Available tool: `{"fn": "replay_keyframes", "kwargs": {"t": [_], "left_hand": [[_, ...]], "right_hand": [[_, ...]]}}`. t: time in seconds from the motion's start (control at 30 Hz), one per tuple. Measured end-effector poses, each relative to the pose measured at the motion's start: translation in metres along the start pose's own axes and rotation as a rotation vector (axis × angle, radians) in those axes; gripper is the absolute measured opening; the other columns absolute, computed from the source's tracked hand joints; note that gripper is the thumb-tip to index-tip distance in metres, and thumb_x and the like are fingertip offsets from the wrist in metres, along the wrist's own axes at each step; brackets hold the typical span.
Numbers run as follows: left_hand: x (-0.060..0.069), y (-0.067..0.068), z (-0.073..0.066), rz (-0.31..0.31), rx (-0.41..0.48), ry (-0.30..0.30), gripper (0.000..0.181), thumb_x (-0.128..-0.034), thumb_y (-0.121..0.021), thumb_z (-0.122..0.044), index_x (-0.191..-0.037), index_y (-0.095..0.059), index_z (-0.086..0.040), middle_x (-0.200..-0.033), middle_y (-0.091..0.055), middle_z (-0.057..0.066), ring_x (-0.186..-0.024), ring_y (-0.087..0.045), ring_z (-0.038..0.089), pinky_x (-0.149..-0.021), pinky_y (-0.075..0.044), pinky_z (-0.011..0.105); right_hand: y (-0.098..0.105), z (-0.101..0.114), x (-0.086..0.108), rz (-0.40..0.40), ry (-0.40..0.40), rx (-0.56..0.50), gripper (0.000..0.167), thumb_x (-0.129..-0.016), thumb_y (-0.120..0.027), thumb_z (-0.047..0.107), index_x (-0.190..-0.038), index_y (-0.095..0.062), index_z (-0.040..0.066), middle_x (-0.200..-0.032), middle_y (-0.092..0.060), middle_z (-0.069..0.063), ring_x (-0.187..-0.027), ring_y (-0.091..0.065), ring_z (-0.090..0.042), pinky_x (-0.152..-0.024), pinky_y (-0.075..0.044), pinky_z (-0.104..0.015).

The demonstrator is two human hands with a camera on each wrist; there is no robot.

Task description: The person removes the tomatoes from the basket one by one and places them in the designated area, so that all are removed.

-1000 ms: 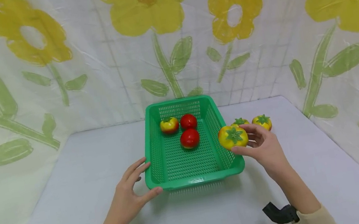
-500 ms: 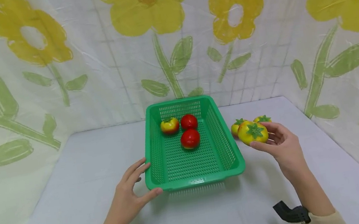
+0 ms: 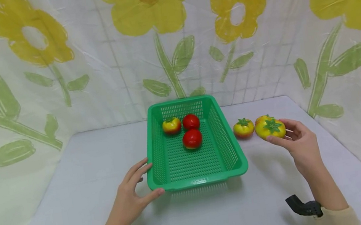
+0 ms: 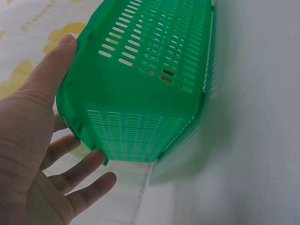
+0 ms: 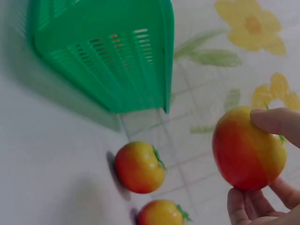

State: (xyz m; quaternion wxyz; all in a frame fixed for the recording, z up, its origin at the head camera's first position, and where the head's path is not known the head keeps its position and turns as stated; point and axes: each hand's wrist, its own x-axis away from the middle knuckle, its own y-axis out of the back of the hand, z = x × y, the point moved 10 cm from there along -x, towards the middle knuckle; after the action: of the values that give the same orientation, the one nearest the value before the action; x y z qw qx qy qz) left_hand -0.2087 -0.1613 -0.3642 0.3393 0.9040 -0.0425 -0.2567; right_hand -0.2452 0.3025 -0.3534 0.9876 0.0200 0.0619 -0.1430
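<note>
My right hand (image 3: 300, 143) holds a yellow-and-red tomato (image 5: 248, 149) with a green star-shaped top, thumb on one side and fingers on the other. It is raised above the table, right of the basket. Two similar tomatoes lie on the table: one (image 3: 243, 128) in plain sight, the other (image 5: 161, 213) partly hidden behind the held one in the head view. My left hand (image 3: 128, 196) touches the near left corner of the green basket (image 3: 197, 181), fingers spread along the side, thumb at the front rim (image 4: 70, 79). Inside lie two red tomatoes (image 3: 192, 139) and a yellow-red one (image 3: 171, 126).
The white table (image 3: 81, 172) ends at a hanging sheet (image 3: 100, 81) painted with yellow flowers, which rises at the back and both sides. The basket stands mid-table towards the back. A black strap (image 3: 306, 208) is on the right wrist.
My right hand has moved right, carrying the tomato away from the basket's right rim to in front of the farther loose tomato. The left hand and basket have stayed put.
</note>
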Motion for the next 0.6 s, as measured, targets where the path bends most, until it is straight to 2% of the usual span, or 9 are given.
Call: {"fn": "replay_keyframes", "kwargs": {"t": [0.17, 0.27, 0.37, 0.53, 0.6], "left_hand": [[-0.001, -0.001, 0.0, 0.0, 0.011, -0.001, 0.075, -0.0753, -0.086, -0.037, -0.139, -0.055, -0.013, -0.149, -0.041, -0.004, -0.132, -0.042, 0.016, -0.09, -0.054, 0.04], [-0.001, -0.002, 0.001, 0.005, 0.02, 0.004, 0.075, -0.0755, -0.086, -0.037, -0.14, -0.055, -0.013, -0.15, -0.041, -0.004, -0.132, -0.041, 0.016, -0.091, -0.053, 0.04], [0.0, -0.003, 0.001, 0.01, 0.023, 0.011, 0.076, -0.0758, -0.086, -0.038, -0.14, -0.054, -0.014, -0.15, -0.04, -0.005, -0.132, -0.041, 0.015, -0.092, -0.053, 0.04], [0.0, -0.001, 0.0, 0.01, 0.021, 0.02, 0.075, -0.0756, -0.086, -0.038, -0.14, -0.055, -0.013, -0.15, -0.04, -0.004, -0.132, -0.041, 0.016, -0.091, -0.053, 0.041], [0.001, 0.0, 0.0, 0.006, 0.023, 0.021, 0.075, -0.0752, -0.086, -0.037, -0.139, -0.055, -0.012, -0.149, -0.041, -0.004, -0.132, -0.042, 0.016, -0.091, -0.053, 0.041]], "right_hand": [[0.024, -0.01, -0.007, -0.047, -0.033, -0.003, 0.067, -0.075, -0.088, 0.012, -0.134, -0.056, 0.009, -0.125, -0.052, -0.001, -0.108, -0.048, -0.015, -0.081, -0.05, -0.01], [0.035, -0.014, -0.01, -0.058, -0.05, 0.053, 0.069, -0.075, -0.088, 0.017, -0.135, -0.055, 0.009, -0.124, -0.052, 0.0, -0.107, -0.048, -0.014, -0.079, -0.049, -0.008], [0.045, -0.016, -0.014, -0.05, -0.061, 0.109, 0.068, -0.076, -0.087, 0.021, -0.135, -0.054, 0.01, -0.123, -0.051, 0.002, -0.106, -0.048, -0.013, -0.078, -0.048, -0.007], [0.058, -0.016, -0.024, -0.003, -0.077, 0.106, 0.062, -0.078, -0.086, 0.018, -0.131, -0.055, 0.013, -0.12, -0.053, 0.006, -0.104, -0.049, -0.01, -0.076, -0.05, -0.007], [0.064, -0.016, -0.031, 0.01, -0.085, 0.15, 0.062, -0.078, -0.086, 0.02, -0.132, -0.055, 0.015, -0.119, -0.053, 0.008, -0.104, -0.049, -0.009, -0.075, -0.05, -0.007]]}}
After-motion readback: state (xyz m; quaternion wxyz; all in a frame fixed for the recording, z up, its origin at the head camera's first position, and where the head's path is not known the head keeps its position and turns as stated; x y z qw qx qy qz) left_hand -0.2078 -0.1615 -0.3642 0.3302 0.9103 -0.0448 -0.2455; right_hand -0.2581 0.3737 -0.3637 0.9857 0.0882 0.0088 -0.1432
